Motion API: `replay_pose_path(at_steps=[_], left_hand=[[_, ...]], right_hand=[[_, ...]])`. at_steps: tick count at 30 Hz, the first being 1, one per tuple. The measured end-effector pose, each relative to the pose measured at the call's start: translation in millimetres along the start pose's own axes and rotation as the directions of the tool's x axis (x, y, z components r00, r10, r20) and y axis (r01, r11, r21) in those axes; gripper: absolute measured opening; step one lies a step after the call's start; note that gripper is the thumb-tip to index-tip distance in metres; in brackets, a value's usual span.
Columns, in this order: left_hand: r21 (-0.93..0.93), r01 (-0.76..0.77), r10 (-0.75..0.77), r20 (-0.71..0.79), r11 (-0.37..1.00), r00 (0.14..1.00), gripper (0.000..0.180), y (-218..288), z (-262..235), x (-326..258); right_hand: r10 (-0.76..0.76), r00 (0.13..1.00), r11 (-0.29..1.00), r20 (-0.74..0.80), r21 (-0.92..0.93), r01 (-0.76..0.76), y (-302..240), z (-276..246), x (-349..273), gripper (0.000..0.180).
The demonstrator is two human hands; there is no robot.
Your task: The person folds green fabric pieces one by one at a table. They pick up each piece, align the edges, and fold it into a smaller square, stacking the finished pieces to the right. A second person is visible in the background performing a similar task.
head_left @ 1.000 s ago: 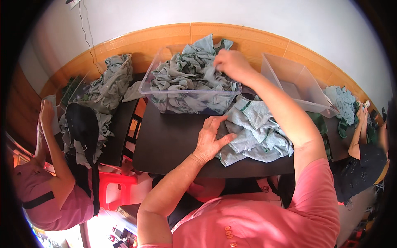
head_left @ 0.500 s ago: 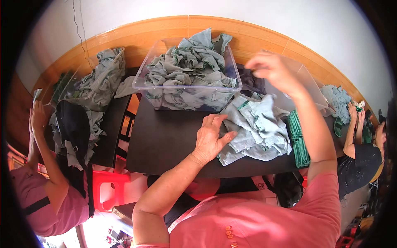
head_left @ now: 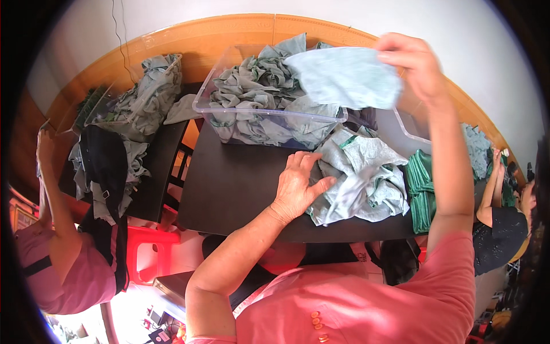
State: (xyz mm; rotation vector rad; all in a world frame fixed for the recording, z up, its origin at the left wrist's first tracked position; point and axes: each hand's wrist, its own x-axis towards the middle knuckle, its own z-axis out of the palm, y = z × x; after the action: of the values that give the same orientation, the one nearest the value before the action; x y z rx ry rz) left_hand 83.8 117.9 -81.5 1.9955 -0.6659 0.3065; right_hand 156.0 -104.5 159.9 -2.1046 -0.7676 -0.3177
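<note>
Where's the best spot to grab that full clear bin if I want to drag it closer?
Probably the near rim of the clear bin, coming from the front: that lip sits along the wall's top, faces the person and shows uncovered, whereas grey-green cloths heap higher toward the back.

The pale cloth (head_left: 346, 78) in the right hand (head_left: 409, 63) is a blur, and from here it hides one corner of the clear bin (head_left: 269, 113) left of that hand. Below, the forearm (head_left: 451, 155) covers an edge of the green bundle (head_left: 421, 198). Whatever the co-worker (head_left: 499, 238) handles, right of the hand, is too small to tell.
</note>
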Motion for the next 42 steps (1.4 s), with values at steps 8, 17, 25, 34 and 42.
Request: replay_pose_path(at_steps=[8,17,25,34,42], left_hand=[[0.057,-0.016,0.012,0.066,0.998,0.998,0.062,5,7,1],[0.015,-0.539,0.538,-0.099,0.842,0.837,0.046,58,-8,-29],[-0.151,-0.170,0.223,0.495,0.974,0.840,0.037,12,64,-149],[-0.516,0.856,-0.752,0.580,-0.040,0.315,0.037,-130,146,-251],[-0.224,0.947,-0.802,0.595,-0.230,-0.054,0.025,-162,173,-282]], right_hand=[[0.133,0.991,0.867,0.032,-0.487,-0.101,41,6,-32,0.015],[0.305,0.586,0.892,0.751,-0.440,0.100,71,111,47,0.030],[0.113,0.742,0.964,0.661,-0.253,0.079,83,95,44,0.020],[0.025,0.990,0.907,-0.141,0.420,0.036,5,-33,-15,0.012],[0.371,0.898,0.877,-0.237,-0.229,-0.423,66,-8,-136,0.026]])
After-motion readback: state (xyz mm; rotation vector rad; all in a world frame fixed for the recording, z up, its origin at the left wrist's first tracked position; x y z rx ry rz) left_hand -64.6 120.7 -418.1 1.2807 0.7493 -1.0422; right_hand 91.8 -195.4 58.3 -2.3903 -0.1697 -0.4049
